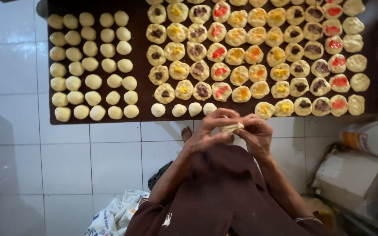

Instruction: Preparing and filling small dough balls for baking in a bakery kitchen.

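Pinching a flattened dough piece, left hand and right hand both grip it; its long axis runs left-right.

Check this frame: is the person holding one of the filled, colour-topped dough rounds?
No: the left hand and right hand pinch a plain pale dough piece with no coloured filling showing, while the filled rounds lie on the dark board.

Plain dough balls, left block: about thirty-four. Small balls at bench edge: four. Filled dough rounds: dozens, uncountable. Two hands, one dough piece.
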